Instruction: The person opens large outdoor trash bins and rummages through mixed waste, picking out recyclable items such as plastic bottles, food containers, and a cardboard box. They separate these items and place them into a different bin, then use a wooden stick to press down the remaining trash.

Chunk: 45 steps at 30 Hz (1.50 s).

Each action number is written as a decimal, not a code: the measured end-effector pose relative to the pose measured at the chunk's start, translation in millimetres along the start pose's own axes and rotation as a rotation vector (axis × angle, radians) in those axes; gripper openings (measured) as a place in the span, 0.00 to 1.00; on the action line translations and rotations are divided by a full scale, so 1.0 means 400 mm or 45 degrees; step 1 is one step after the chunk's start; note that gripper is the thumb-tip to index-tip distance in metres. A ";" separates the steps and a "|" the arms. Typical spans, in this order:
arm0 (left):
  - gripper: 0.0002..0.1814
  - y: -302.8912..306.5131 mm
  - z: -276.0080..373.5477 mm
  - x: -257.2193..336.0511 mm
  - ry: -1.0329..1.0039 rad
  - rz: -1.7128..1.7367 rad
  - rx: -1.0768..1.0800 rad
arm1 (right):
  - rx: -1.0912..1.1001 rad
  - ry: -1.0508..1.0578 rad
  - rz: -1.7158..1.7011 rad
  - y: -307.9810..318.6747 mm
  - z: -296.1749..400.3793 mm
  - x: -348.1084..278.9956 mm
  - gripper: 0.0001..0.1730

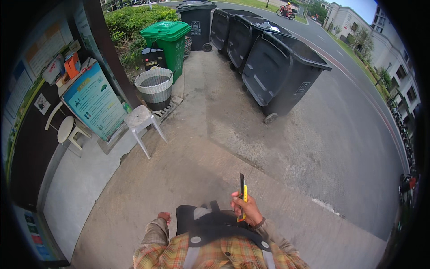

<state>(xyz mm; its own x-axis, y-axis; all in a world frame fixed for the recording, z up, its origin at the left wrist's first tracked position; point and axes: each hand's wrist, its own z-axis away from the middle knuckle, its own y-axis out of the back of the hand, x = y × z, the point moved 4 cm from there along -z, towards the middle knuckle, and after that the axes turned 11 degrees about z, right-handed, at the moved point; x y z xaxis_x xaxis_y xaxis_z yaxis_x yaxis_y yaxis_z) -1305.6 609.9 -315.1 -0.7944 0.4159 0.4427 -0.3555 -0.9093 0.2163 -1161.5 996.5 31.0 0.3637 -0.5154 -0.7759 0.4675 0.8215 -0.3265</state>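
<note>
A yellow and black utility knife (242, 198) is gripped in my right hand (248, 210), its dark blade end pointing up and away from me. A band circles that wrist. My left hand (164, 217) hangs low at my left side, partly hidden by the sleeve; how its fingers are set is too small to make out. Between the hands a dark apron or harness (205, 220) lies over my plaid shirt (231, 250).
Several black wheeled bins (268, 74) line the right of the paved path. A green lidded bin (168, 50), a woven basket (154, 87) and a white plastic stool (138, 117) stand ahead-left. Beside them are a poster-fronted stand (95, 99) and chair (65, 129). A motorcycle rider (287, 10) is on the road.
</note>
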 end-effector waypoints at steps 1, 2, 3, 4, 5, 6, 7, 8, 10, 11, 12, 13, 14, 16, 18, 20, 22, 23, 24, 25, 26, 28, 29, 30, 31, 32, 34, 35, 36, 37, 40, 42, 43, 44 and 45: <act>0.09 -0.015 -0.028 0.131 -0.095 -0.093 -0.011 | 0.025 0.017 -0.022 -0.004 -0.033 -0.023 0.13; 0.09 -0.040 -0.056 0.250 -0.182 -0.130 0.032 | 0.027 0.057 -0.047 -0.007 -0.065 -0.044 0.13; 0.09 -0.068 -0.082 0.359 -0.264 -0.216 -0.010 | 0.082 0.019 -0.081 -0.004 -0.093 -0.054 0.12; 0.09 -0.102 -0.107 0.460 -0.402 -0.230 0.023 | 0.101 -0.001 -0.110 0.000 -0.130 -0.067 0.12; 0.10 -0.143 -0.134 0.543 -0.439 -0.269 -0.016 | 0.083 -0.021 -0.129 0.002 -0.165 -0.076 0.11; 0.11 -0.187 -0.158 0.616 -0.458 -0.272 -0.051 | 0.111 -0.022 -0.167 0.015 -0.205 -0.093 0.11; 0.12 -0.230 -0.178 0.686 -0.553 -0.349 -0.113 | 0.117 -0.013 -0.203 0.033 -0.245 -0.114 0.11; 0.13 -0.275 -0.202 0.742 -0.521 -0.404 -0.145 | 0.163 -0.026 -0.234 0.056 -0.290 -0.139 0.10; 0.14 -0.357 -0.215 0.810 -0.763 -0.502 -0.167 | 0.191 0.060 -0.217 0.100 -0.381 -0.206 0.11; 0.14 -0.385 -0.220 0.833 -0.829 -0.469 -0.203 | 0.224 0.094 -0.211 0.123 -0.424 -0.242 0.11; 0.14 -0.401 -0.234 0.848 -0.715 -0.491 -0.205 | 0.226 0.126 -0.217 0.142 -0.474 -0.288 0.12; 0.14 -0.410 -0.242 0.857 -0.639 -0.501 -0.193 | 0.228 0.149 -0.233 0.156 -0.520 -0.332 0.13; 0.15 -0.409 -0.249 0.859 -0.490 -0.568 -0.199 | 0.205 0.208 -0.258 0.159 -0.559 -0.377 0.15; 0.15 -0.384 -0.265 0.897 -0.455 -0.579 -0.081 | 0.123 0.194 -0.267 0.157 -0.645 -0.466 0.15; 0.15 -0.348 -0.283 0.924 -0.353 -0.642 0.011 | 0.075 0.209 -0.200 0.146 -0.745 -0.560 0.15; 0.15 -0.312 -0.293 0.924 -0.241 -0.692 0.058 | -0.037 0.155 0.025 0.122 -0.836 -0.634 0.14; 0.15 -0.286 -0.307 0.920 -0.199 -0.678 0.068 | -0.156 0.094 0.143 0.094 -0.911 -0.678 0.15; 0.15 -0.278 -0.316 0.920 -0.208 -0.655 0.066 | -0.200 0.058 0.146 0.080 -0.944 -0.689 0.15; 0.14 -0.271 -0.328 0.924 -0.222 -0.633 0.063 | -0.252 0.020 0.146 0.063 -0.973 -0.689 0.16; 0.14 -0.267 -0.343 0.936 -0.236 -0.613 0.060 | -0.328 0.022 0.108 0.046 -1.006 -0.692 0.17; 0.14 -0.263 -0.355 0.946 -0.251 -0.592 0.055 | -0.364 -0.003 0.096 0.030 -1.030 -0.682 0.20; 0.14 -0.257 -0.384 0.990 -0.226 -0.548 0.039 | -0.453 -0.048 0.068 0.003 -1.078 -0.663 0.21; 0.15 -0.253 -0.398 1.019 -0.185 -0.523 0.029 | -0.536 -0.086 0.060 -0.010 -1.095 -0.652 0.21; 0.15 -0.244 -0.414 1.057 -0.147 -0.498 0.022 | -0.459 -0.018 0.131 -0.005 -1.121 -0.658 0.27; 0.14 -0.229 -0.433 1.110 -0.185 -0.445 0.058 | -0.447 0.030 0.116 -0.005 -1.138 -0.660 0.27; 0.13 -0.215 -0.452 1.157 -0.126 -0.357 0.052 | -0.432 0.045 0.150 -0.001 -1.153 -0.668 0.27; 0.10 -0.166 -0.502 1.300 -0.353 -0.312 0.162 | -0.436 0.028 0.073 0.002 -1.176 -0.685 0.28; 0.11 -0.132 -0.542 1.388 -0.419 -0.367 0.152 | -0.404 -0.017 0.105 0.001 -1.195 -0.695 0.28; 0.11 -0.099 -0.583 1.480 -0.498 -0.383 0.137 | -0.376 -0.021 0.109 -0.001 -1.212 -0.708 0.27; 0.10 -0.058 -0.626 1.581 -0.560 -0.563 0.197 | -0.399 -0.020 0.100 -0.016 -1.238 -0.726 0.27; 0.09 0.087 -0.707 1.868 -0.755 -0.745 0.444 | -0.361 0.023 0.342 -0.068 -1.374 -0.776 0.22; 0.12 0.195 -0.741 2.037 -0.688 -0.973 0.578 | -0.474 0.107 0.732 -0.128 -1.505 -0.806 0.19; 0.15 0.251 -0.752 2.115 -0.651 -1.054 0.505 | -0.487 -0.059 0.647 -0.151 -1.570 -0.800 0.18; 0.16 0.300 -0.751 2.186 -0.702 -1.114 0.597 | -0.500 -0.210 0.566 -0.173 -1.633 -0.789 0.17; 0.14 0.342 -0.747 2.243 -0.743 -1.160 0.773 | -0.511 -0.355 0.470 -0.191 -1.683 -0.776 0.17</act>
<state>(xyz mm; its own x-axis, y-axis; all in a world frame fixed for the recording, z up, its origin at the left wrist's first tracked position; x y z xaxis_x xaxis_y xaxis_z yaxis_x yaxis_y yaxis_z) -2214.1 854.1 -148.5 0.0155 0.9781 0.2075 -0.2540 -0.1969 0.9470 -1852.5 1258.0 -66.6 0.6662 -0.1793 -0.7239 -0.0498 0.9578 -0.2831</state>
